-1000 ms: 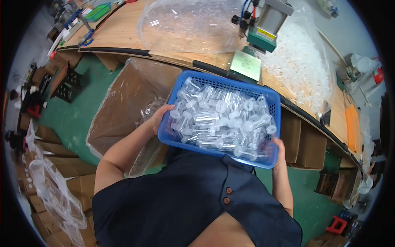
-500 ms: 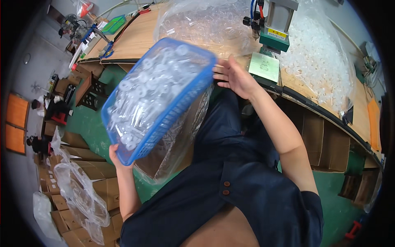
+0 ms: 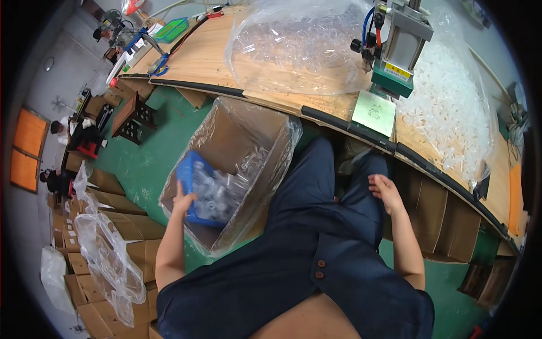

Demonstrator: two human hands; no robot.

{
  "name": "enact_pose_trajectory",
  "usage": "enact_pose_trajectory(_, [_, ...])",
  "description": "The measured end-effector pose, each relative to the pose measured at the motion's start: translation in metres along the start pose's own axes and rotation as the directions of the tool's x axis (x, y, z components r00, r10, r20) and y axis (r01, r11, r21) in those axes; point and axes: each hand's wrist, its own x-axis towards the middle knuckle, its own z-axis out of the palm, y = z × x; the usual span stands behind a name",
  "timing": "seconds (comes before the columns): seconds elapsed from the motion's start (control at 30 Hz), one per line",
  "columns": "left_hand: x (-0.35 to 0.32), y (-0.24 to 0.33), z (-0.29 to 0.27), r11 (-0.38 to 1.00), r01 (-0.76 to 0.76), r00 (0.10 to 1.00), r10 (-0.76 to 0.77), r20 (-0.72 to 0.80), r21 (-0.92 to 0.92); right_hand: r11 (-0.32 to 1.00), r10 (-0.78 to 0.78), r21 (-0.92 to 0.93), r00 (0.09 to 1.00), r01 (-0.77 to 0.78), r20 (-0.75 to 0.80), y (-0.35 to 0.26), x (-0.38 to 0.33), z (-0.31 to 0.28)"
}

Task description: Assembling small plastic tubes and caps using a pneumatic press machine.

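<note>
One view is all we have, the head camera looking down over our lap, so we read everything from it. Our left hand is clamped on the rim of the blue basket, fingers curled over its edge; the basket is tipped steeply down into the plastic-lined cardboard box that stands on the green floor just left of our knees. Clear plastic pieces lie against the basket's mouth and on the liner beyond it, toward the far right side of the box. The basket's long axis runs from our hand up and away, roughly along the box's left wall, with the open side facing right, into the box.

Our right hand holds nothing: fingers loosely apart, resting over our right thigh, well apart from the basket and close under the edge of the wooden workbench. So the left hand is plainly the nearer one, already on the basket, while the right would have to cross our whole lap to reach it.

On the bench, we see a large clear bag of transparent parts, a small press machine with a green base, and a heap of white pieces to its right. Flat cartons lie stacked on the floor at our left.
</note>
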Motion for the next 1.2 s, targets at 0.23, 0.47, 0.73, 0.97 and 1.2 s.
enact_pose_trajectory(0.23, [-0.060,0.128,0.088,0.635,-0.346,0.925,0.356,0.135,0.691,0.998,-0.060,-0.038,0.995,0.057,-0.080,0.009,-0.023,-0.001])
enact_pose_trajectory(0.47, [-0.180,0.234,-0.022,0.441,-0.541,0.614,0.789,-0.021,0.717,0.958,-0.194,-0.216,0.981,0.191,0.008,0.012,-0.026,-0.001])
enact_pose_trajectory(0.73, [-0.225,0.241,-0.133,0.349,-0.786,0.458,0.883,-0.101,-0.511,0.853,-0.495,-0.253,0.861,0.456,-0.115,-0.019,-0.053,-0.002])
enact_pose_trajectory(0.97, [-0.159,0.291,-0.013,0.385,-0.259,0.244,0.913,0.325,-0.886,0.745,-0.552,0.351,0.820,0.567,-0.152,-0.070,-0.102,-0.012])
enact_pose_trajectory(1.2, [-0.141,0.295,0.114,0.907,0.305,-0.054,0.320,0.946,-0.290,0.984,-0.117,0.098,0.954,0.149,-0.276,-0.071,-0.152,-0.091])
